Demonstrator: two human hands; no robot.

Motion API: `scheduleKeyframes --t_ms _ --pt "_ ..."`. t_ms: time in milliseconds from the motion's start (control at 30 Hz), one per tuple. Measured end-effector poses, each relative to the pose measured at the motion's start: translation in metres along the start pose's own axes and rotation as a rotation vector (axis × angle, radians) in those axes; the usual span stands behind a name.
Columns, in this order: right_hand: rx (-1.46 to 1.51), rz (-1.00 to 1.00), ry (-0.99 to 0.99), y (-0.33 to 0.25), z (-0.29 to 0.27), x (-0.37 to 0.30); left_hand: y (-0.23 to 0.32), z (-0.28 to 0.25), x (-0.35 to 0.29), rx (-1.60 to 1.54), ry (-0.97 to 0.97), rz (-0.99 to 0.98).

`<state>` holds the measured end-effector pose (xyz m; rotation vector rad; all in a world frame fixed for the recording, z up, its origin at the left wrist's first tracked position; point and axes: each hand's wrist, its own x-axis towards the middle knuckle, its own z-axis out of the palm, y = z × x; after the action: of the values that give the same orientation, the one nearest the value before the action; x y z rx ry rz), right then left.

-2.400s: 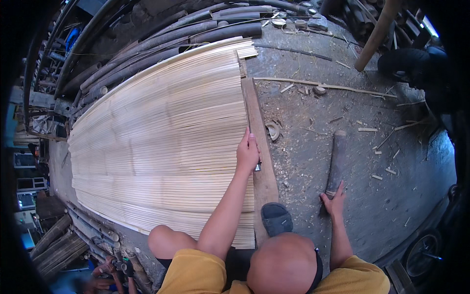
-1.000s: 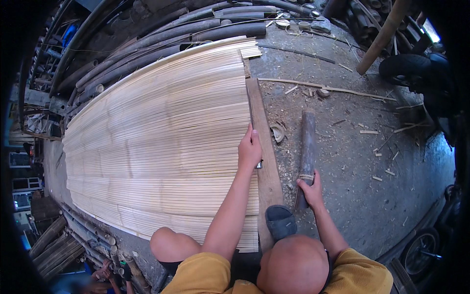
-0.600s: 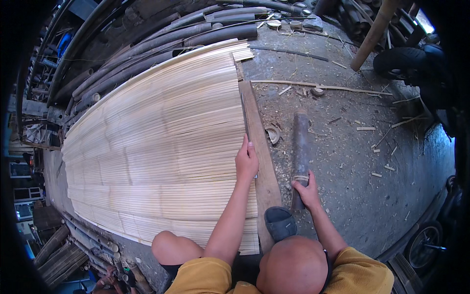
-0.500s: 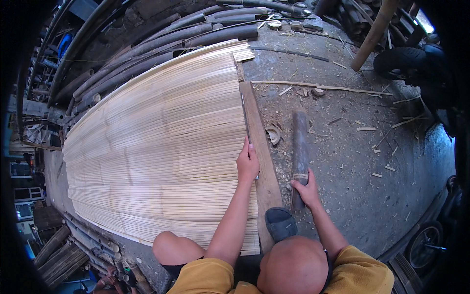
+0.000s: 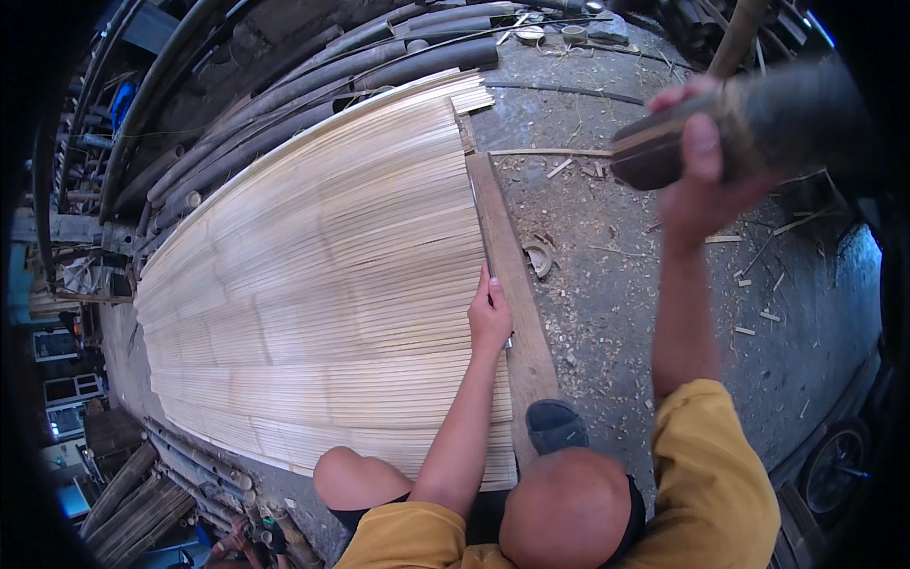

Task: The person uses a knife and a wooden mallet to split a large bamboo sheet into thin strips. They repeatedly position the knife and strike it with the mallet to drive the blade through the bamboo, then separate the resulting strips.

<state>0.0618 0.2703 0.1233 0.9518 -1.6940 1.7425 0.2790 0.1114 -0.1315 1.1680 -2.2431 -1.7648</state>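
Observation:
A wide sheet of pale, thin bamboo strips lies side by side on the floor, its right ends against a wooden plank. At that edge my left hand is closed around a long, thin, dark metal blade lying along the strip ends. Raised at the upper right, my right hand grips a thick, dark bamboo log. The log is blurred by motion and stands clear of the floor. My dark-shod foot is beside the plank's near end.
Dark bamboo poles are piled beyond the sheet. Wood chips and a broken bamboo ring litter the concrete floor right of the plank. A spoked wheel stands at the lower right, and more poles lie lower left.
My right hand has lifted the bamboo log from beside the plank up to the upper right. My left hand keeps its hold on the blade; the view has shifted slightly.

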Motion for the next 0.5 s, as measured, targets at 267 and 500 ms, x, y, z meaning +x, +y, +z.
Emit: scheduleKeyframes --t_ms 267,500 --pt "-0.343 0.914 -0.66 0.069 0.046 -0.163 -0.006 -0.004 0.003 0.0 0.048 0.099" --pt "-0.066 0.785 -0.461 0.024 0.032 -0.073 0.006 0.014 -0.008 0.279 0.118 0.185"
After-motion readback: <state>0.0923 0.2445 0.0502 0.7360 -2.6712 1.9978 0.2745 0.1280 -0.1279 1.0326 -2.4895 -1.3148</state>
